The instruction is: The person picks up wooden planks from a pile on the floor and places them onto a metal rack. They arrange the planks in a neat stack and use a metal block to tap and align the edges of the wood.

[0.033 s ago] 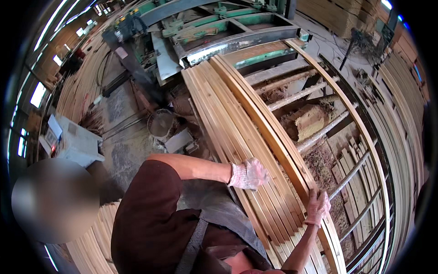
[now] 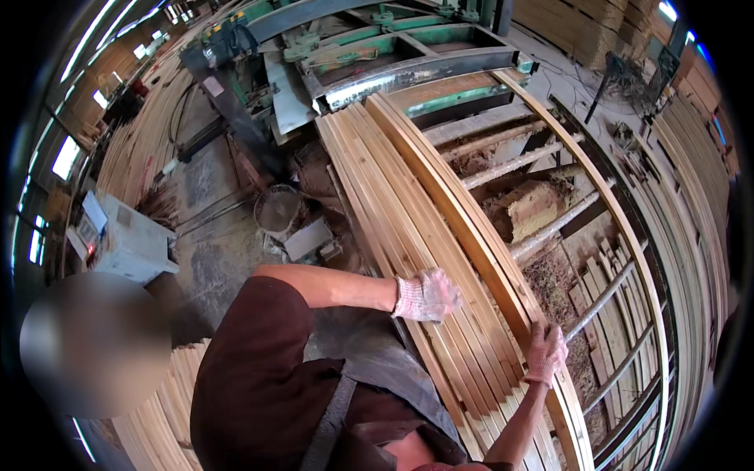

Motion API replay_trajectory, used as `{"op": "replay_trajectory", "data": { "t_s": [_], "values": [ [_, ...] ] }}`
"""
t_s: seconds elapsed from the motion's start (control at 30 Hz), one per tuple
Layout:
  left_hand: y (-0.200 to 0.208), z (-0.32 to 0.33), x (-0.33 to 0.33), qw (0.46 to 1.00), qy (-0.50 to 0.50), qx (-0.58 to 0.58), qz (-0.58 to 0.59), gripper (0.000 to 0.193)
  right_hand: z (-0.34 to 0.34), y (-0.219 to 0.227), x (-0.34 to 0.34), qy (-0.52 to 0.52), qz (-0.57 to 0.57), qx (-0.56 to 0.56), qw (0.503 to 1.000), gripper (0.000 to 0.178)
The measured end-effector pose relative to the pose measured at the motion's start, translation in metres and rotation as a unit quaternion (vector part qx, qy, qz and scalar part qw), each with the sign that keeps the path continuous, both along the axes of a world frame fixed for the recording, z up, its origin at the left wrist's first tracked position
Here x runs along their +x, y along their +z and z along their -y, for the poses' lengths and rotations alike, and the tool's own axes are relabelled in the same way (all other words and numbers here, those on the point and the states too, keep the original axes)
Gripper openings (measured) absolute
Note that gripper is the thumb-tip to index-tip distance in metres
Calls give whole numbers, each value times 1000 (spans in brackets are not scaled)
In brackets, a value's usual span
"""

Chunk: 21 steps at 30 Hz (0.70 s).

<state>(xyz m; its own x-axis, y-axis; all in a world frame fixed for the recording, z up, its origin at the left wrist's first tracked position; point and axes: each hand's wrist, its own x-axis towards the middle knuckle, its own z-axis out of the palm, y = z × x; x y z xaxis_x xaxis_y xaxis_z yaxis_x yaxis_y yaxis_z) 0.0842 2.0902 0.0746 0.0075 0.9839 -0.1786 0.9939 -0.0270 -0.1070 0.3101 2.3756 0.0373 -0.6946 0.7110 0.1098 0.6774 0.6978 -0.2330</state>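
Long pale wooden strips [image 2: 400, 212] lie side by side in a bundle running from the lower right up to the machine frame. At their right edge a thicker pair of wooden boards [image 2: 463, 216] lies parallel to them. My left hand [image 2: 428, 296], in a whitish knit glove with pink stains, is closed in a fist over the middle of the strips; nothing shows sticking out of it. My right hand [image 2: 546, 353], gloved alike, is wrapped over the near part of the thicker boards, its fingers along their right side.
A green and dark metal machine frame [image 2: 408, 67] stands beyond the strips' far end. Right of the boards is a roller rack with metal rollers [image 2: 561, 224], sawdust and offcuts below. On the left are a white cabinet [image 2: 129, 235], a bucket [image 2: 279, 210] and a person with blurred head.
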Motion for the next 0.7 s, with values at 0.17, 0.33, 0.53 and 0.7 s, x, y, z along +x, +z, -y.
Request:
{"op": "replay_trajectory", "data": {
  "t_s": [0.17,0.33,0.53,0.7],
  "values": [
    [9,17,29,992,120,-28,-1,76,6,17,8,45,-18,-15,999,41],
    [11,78,58,987,93,128,30,107,9,33,33,61,19,-39,997,49],
    [-8,85,41,989,130,66,27,119,5,27,30,120,24,-16,992,69],
    [-55,76,25,974,126,148,119,112,1,18,27,44,78,-77,993,74]
  ]
}}
